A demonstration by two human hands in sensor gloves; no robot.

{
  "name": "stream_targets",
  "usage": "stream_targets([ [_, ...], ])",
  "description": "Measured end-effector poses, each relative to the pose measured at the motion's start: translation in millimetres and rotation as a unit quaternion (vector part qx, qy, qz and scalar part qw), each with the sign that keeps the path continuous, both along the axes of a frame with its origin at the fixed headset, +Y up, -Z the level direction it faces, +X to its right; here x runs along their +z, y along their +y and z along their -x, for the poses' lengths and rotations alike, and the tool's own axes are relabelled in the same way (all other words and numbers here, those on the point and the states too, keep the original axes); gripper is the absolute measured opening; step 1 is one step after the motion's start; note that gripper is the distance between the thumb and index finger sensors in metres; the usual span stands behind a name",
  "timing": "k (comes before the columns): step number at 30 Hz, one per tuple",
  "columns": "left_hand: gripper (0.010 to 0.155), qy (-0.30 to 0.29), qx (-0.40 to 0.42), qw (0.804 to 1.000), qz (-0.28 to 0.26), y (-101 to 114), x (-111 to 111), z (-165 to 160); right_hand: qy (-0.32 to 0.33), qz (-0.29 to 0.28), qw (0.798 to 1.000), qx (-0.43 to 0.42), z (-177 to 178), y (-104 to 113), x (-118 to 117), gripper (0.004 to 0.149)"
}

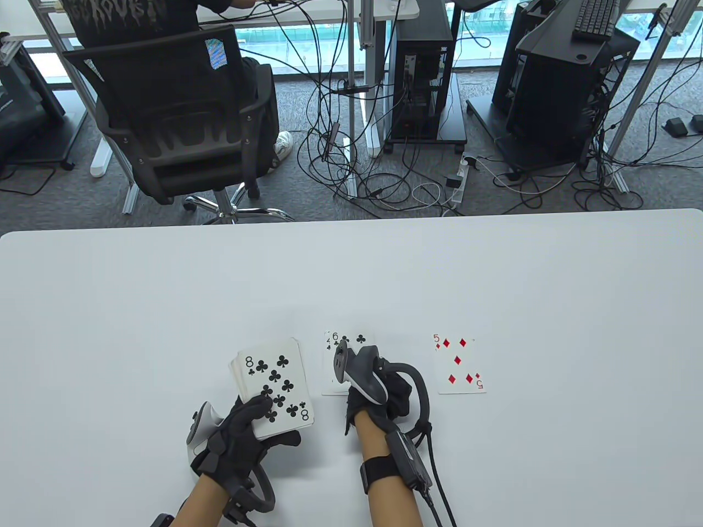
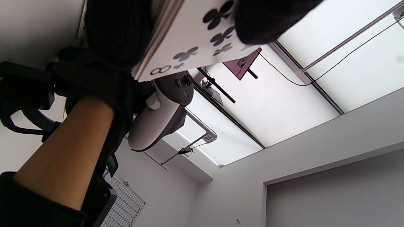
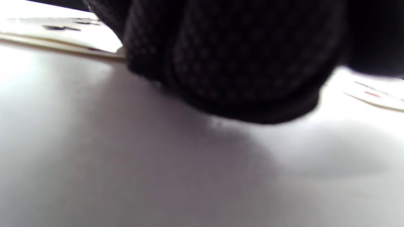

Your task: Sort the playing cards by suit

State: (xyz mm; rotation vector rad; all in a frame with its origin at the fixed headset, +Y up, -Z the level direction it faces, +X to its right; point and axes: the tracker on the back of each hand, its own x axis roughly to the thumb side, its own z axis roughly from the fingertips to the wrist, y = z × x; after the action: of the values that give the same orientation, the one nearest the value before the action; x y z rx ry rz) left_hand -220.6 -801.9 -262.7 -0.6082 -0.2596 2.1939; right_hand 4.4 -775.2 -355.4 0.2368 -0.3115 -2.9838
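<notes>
The left hand (image 1: 241, 439) is holding a deck of cards (image 1: 273, 387) face up, its top card an eight of clubs with black pips on white. The thumb is lying curled across the near corner of that face and the other fingers are wrapping under the stack, so the deck is sitting fanned slightly in the palm, raised off the white table (image 1: 165, 307). In the left wrist view the stacked edges of the deck (image 2: 186, 41) are showing beneath the gloved thumb (image 2: 268, 19).

Just to the right of the deck, the right hand (image 1: 379, 392) is resting over a small pile of clubs cards (image 1: 351, 343) lying face up on the table; a six of clubs is showing on top, with another card's corner peeking out at its left edge. The tracker is hiding the fingers, so whether they are straight or pinching a card cannot be told. The right wrist view is showing only blurred glove close to the tabletop.

Further right, apart from the fingers, a five of diamonds (image 1: 460, 365) is lying face up, alone, slightly tilted.
</notes>
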Motion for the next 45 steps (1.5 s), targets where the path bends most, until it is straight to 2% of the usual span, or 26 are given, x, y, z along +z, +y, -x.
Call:
stream_targets([
  [2,0.062,0.000,-0.001,1.000,0.001,0,0,0,0.006,-0.001,1.000,-0.003,-2,4,1,0.051],
  [4,0.062,0.000,-0.002,1.000,0.003,-1,0,0,0.025,-0.027,0.999,-0.018,-5,13,4,0.053],
  [6,0.062,-0.001,-0.005,1.000,0.005,-1,0,0,0.049,-0.062,0.995,-0.057,-7,23,7,0.054],
  [9,0.062,-0.002,-0.007,1.000,0.007,-1,1,0,0.088,-0.105,0.976,-0.169,-9,42,18,0.054],
  [11,0.062,-0.002,-0.010,1.000,0.008,-1,1,0,0.115,-0.128,0.950,-0.261,-9,52,28,0.055],
  [13,0.062,-0.002,-0.011,1.000,0.009,-2,1,0,0.155,-0.146,0.905,-0.369,-6,58,41,0.057],
  [14,0.062,-0.002,-0.012,1.000,0.009,-2,1,0,0.162,-0.151,0.890,-0.398,-4,59,46,0.058],
  [15,0.062,-0.002,-0.012,1.000,0.010,-2,1,-1,0.179,-0.150,0.866,-0.441,-1,59,53,0.061],
  [16,0.062,-0.003,-0.012,1.000,0.010,-2,1,-1,0.191,-0.147,0.853,-0.464,2,58,58,0.064],
  [18,0.062,-0.004,-0.015,1.000,0.010,-3,1,-1,0.218,-0.141,0.841,-0.474,10,57,71,0.072],
  [23,0.062,-0.007,-0.017,1.000,0.008,-3,1,-1,0.276,-0.143,0.860,-0.404,27,55,88,0.086],
  [25,0.062,-0.008,-0.019,1.000,0.005,-4,1,0,0.279,-0.150,0.871,-0.376,32,55,90,0.088],
  [29,0.062,-0.015,-0.025,1.000,0.003,-3,1,-1,0.269,-0.159,0.874,-0.371,34,51,89,0.086],
  [34,0.062,-0.023,-0.036,0.999,-0.002,-4,0,0,0.237,-0.171,0.859,-0.419,28,48,85,0.072],
  [38,0.063,-0.030,-0.036,0.999,-0.004,-5,0,-1,0.230,-0.179,0.855,-0.428,22,48,83,0.060],
  [45,0.063,-0.036,-0.041,0.999,-0.002,-6,0,-2,0.224,-0.159,0.848,-0.454,13,47,75,0.040],
])
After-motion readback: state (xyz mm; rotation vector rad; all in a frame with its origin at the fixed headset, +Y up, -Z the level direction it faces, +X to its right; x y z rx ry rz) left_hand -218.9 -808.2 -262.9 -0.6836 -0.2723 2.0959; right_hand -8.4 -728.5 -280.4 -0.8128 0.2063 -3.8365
